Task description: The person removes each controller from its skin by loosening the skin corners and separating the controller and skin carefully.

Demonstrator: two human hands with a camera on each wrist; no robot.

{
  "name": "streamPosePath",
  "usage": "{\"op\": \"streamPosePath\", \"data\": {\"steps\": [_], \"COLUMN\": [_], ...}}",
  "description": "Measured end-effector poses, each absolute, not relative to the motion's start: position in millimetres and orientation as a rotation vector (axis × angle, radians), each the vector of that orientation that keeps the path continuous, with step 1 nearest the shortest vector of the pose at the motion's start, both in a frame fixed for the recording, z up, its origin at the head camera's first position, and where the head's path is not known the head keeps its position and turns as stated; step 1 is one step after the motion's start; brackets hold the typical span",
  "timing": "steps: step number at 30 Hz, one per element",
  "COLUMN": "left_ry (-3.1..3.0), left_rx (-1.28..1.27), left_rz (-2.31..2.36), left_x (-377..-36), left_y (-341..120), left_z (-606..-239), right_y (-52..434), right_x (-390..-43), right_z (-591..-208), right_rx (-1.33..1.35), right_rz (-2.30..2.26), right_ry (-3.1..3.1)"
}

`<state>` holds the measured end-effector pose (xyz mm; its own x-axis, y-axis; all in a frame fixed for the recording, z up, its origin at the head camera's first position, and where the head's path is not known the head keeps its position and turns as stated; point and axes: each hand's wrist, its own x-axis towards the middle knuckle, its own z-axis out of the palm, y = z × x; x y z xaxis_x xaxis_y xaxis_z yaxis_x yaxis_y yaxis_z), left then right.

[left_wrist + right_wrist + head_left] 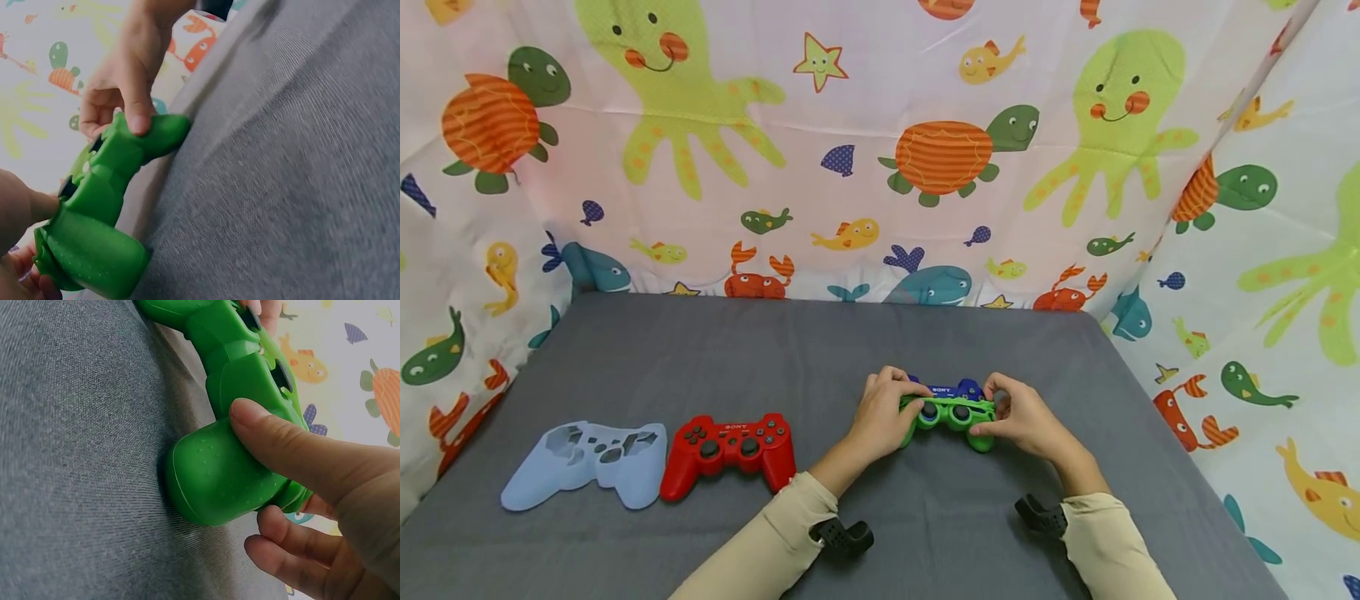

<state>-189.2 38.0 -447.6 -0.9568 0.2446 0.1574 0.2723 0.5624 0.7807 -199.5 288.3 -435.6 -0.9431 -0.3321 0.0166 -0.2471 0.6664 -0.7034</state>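
left hand and right hand pinch the green cover, which hides most of the blue controller.

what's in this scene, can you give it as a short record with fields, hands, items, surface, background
left hand: grips one end of the green cover
right hand: grips the cover's other end, thumb on the handle
held item: blue controller partly inside the green cover, blue showing along its far side
other controller: red controller, lying face up to the left
loose cover: light-blue cover, left of the red controller
surface: gray cloth
background: curtain printed with sea animals
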Motion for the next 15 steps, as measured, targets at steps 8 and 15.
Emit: {"op": "streamPosePath", "data": {"steps": [8, 15], "left_ry": [-2.777, -2.866], "left_rx": [-0.376, -0.391], "left_rz": [-1.401, -1.246], "left_x": [-192.4, -192.1], "left_y": [41.6, 42.7], "left_z": [-445.0, -439.2], "right_y": [286.5, 286.5], "right_x": [-199.2, -198.4], "right_z": [-432.8, -431.5], "right_rx": [-0.498, -0.507], "right_rz": [-1.074, -1.062], "right_ry": [2.807, 2.815]}}
